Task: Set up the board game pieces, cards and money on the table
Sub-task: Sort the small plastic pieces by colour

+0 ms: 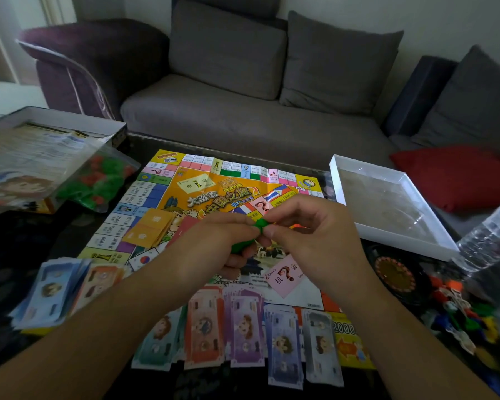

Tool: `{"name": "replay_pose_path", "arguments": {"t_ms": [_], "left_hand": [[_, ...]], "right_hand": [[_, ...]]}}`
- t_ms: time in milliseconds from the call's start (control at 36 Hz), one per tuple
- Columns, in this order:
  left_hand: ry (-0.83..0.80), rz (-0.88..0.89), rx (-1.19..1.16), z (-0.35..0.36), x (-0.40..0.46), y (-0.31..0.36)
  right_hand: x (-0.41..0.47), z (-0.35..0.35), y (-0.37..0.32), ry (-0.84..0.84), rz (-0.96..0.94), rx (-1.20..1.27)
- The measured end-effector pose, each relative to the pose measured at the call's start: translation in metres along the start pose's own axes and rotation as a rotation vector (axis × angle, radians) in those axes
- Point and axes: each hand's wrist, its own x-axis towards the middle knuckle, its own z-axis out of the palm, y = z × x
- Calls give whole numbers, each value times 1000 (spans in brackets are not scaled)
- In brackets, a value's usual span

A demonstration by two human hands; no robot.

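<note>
The colourful game board (162, 194) lies flat on the dark table. Above its middle, my left hand (214, 243) and my right hand (306, 232) meet and both pinch a small green plastic game piece (261, 225); more green plastic (241, 245) shows under my left fingers. An orange card stack (150, 229) lies on the board to the left, a pink question-mark card (286, 274) to the right. Stacks of paper money (243, 327) lie in a row along the board's near edge, and more money (58, 290) is piled at the near left.
The game box (41, 157) with sheets and a clear bag of green and red houses (98, 180) sits at the far left. A white box lid (387, 209) lies at the right, with a dark spinner (393, 272) and loose coloured pieces (462, 313) near it. A sofa stands behind.
</note>
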Motion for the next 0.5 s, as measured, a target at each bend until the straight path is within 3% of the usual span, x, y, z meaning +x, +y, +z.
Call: {"name": "replay_pose_path", "arguments": {"t_ms": [500], "left_hand": [[-29,146,224,-4,-6,1]], "right_hand": [[-3,-1,-4,-34,15,-20]]}}
